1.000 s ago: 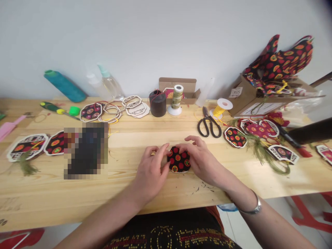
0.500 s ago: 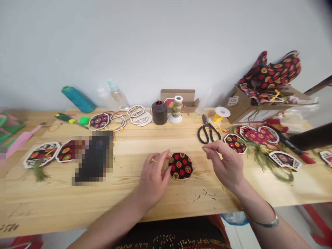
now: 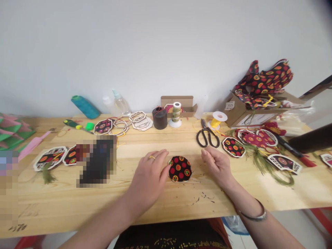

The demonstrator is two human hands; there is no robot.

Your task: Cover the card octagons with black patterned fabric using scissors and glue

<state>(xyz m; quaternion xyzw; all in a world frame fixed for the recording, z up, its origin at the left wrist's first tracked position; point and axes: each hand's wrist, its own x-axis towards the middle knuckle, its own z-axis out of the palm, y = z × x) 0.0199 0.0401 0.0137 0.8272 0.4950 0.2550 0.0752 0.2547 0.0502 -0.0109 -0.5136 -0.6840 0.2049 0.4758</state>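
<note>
A round black fabric piece with red and orange floral spots (image 3: 180, 169) lies on the wooden table. My left hand (image 3: 153, 171), with a ring on one finger, rests at its left edge, thumb touching the rim and fingers curved above the table. To the right of the piece, my right hand (image 3: 217, 166) is closed in a pinch, apart from the fabric; whatever is between its fingertips is too small to make out. Black-handled scissors (image 3: 207, 135) lie just behind my right hand, beside a similar spotted piece with a pale rim (image 3: 233, 147).
At the back stand a black thread cone (image 3: 159, 118), a white-based spool (image 3: 176, 116) and a yellow spool (image 3: 217, 120). A cardboard box (image 3: 255, 116) holds spotted fabric at right. A blurred dark object (image 3: 100, 160) and rimmed ornaments (image 3: 50, 158) lie left.
My right hand has moved slightly down and its fingers have curled in more. My left hand stays by the piece, its fingers closer together. The view has shifted a little.
</note>
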